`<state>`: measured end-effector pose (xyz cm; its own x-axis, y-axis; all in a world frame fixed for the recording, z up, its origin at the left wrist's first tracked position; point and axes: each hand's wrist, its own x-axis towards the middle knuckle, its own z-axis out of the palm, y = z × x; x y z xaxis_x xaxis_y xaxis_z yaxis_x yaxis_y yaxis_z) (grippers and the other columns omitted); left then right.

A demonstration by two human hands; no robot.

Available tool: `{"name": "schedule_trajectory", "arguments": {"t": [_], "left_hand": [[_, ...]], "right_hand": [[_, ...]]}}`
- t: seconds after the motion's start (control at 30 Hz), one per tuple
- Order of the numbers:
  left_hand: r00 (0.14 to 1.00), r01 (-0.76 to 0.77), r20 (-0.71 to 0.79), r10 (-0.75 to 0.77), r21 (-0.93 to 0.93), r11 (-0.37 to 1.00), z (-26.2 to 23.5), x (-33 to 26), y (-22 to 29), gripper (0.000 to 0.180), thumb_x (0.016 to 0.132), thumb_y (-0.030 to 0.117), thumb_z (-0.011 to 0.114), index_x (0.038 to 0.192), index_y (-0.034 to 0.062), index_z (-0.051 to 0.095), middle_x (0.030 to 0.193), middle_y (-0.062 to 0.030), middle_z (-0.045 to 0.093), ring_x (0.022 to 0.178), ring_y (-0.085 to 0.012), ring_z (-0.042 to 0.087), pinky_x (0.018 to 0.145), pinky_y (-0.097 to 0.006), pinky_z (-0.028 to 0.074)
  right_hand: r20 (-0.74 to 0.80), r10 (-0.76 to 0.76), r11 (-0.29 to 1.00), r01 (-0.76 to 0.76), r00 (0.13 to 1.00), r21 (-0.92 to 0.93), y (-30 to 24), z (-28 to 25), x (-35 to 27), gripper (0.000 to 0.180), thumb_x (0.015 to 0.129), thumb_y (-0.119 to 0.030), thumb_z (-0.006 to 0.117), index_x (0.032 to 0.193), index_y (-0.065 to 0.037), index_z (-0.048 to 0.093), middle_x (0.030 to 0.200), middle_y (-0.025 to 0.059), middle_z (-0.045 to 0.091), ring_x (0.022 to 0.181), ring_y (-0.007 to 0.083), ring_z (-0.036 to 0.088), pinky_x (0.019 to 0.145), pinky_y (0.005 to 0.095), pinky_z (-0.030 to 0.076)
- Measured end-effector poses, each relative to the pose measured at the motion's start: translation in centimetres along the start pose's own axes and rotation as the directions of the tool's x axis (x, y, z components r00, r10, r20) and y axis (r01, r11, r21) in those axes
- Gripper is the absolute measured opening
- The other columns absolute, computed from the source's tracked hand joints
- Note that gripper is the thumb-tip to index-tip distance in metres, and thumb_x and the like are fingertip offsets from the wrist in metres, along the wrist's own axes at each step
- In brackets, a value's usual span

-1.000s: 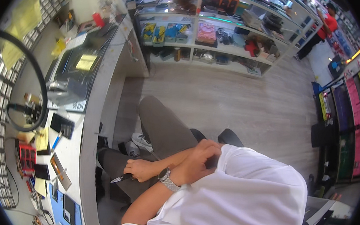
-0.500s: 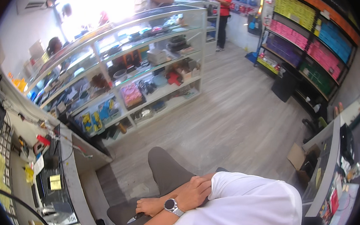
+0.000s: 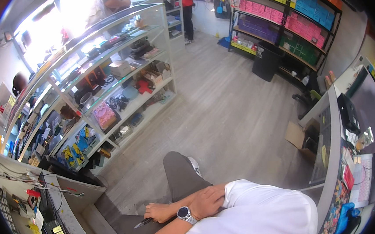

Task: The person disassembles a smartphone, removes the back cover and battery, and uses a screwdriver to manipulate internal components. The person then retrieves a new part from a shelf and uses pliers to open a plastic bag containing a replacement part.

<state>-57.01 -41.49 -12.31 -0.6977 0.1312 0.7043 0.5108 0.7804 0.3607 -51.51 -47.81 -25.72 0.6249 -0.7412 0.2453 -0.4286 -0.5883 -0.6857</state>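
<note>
Nearest, the person's arms cross over the lap in grey trousers [image 3: 181, 179]. The hand wearing a round-faced wristwatch [image 3: 184, 213] has its fingers [image 3: 153, 213] clamped on a slim dark pointed tool [image 3: 142, 223], whose long axis runs low and leftward, tip away from the body. The other hand [image 3: 207, 200] rests curled over that wrist, holding nothing visible. Farther off, glass display shelves [image 3: 119, 85] carry boxes and small goods; colourful packets fill a dark wall rack [image 3: 286, 25].

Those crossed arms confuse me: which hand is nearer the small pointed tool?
Right. The right hand grips the tool; the left hand, wearing a watch, rests across the right forearm, away from it.
</note>
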Motion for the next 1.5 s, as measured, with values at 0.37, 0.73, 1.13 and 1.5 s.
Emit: {"name": "schedule_trajectory", "arguments": {"t": [0.37,0.73,1.13,1.5], "left_hand": [[0.989,-0.019,0.138,0.053,-0.240,0.971,0.8,3.0,-0.3,0.038,0.073,0.008,0.082,0.107,0.0010,0.068,0.114,-0.0141,0.072,0.105,-0.0308,0.073,0.089,-0.041,0.062],[0.984,-0.179,-0.044,0.174,-0.315,0.932,3.5,1.9,1.2,0.033,0.080,0.008,0.078,0.109,-0.0031,0.066,0.130,-0.0220,0.065,0.126,-0.0391,0.065,0.109,-0.047,0.057],[0.993,0.035,-0.101,-0.063,-0.262,0.964,-1.0,-3.1,-8.9,0.027,0.079,0.016,0.081,0.096,0.0043,0.064,0.125,-0.0140,0.067,0.106,-0.0294,0.066,0.085,-0.040,0.058],[0.975,0.130,-0.126,-0.185,-0.354,0.926,-2.6,-3.4,-16.3,0.047,0.071,0.021,0.088,0.110,0.0046,0.069,0.106,-0.0062,0.066,0.093,-0.0265,0.064,0.080,-0.042,0.058]], "right_hand": [[-0.244,0.257,0.966,-0.252,0.935,0.054,1.3,-2.2,-2.0,0.041,0.080,-0.013,0.081,0.119,-0.007,0.072,0.114,0.0144,0.073,0.111,0.0378,0.063,0.101,0.0504,0.046],[-0.258,0.306,0.944,-0.327,0.916,-0.040,0.8,-3.9,-4.3,0.039,0.083,-0.011,0.080,0.121,-0.009,0.073,0.108,0.0139,0.071,0.111,0.0357,0.063,0.099,0.0481,0.046],[-0.226,0.335,0.942,-0.322,0.915,0.094,8.8,-1.9,2.3,0.042,0.083,-0.009,0.077,0.124,-0.007,0.071,0.108,0.0140,0.072,0.113,0.0358,0.064,0.102,0.0484,0.046],[-0.179,0.413,0.909,-0.392,0.893,0.141,15.3,-3.9,3.9,0.042,0.085,-0.011,0.076,0.126,-0.007,0.071,0.112,0.0148,0.074,0.116,0.0362,0.063,0.103,0.0487,0.045]]}}
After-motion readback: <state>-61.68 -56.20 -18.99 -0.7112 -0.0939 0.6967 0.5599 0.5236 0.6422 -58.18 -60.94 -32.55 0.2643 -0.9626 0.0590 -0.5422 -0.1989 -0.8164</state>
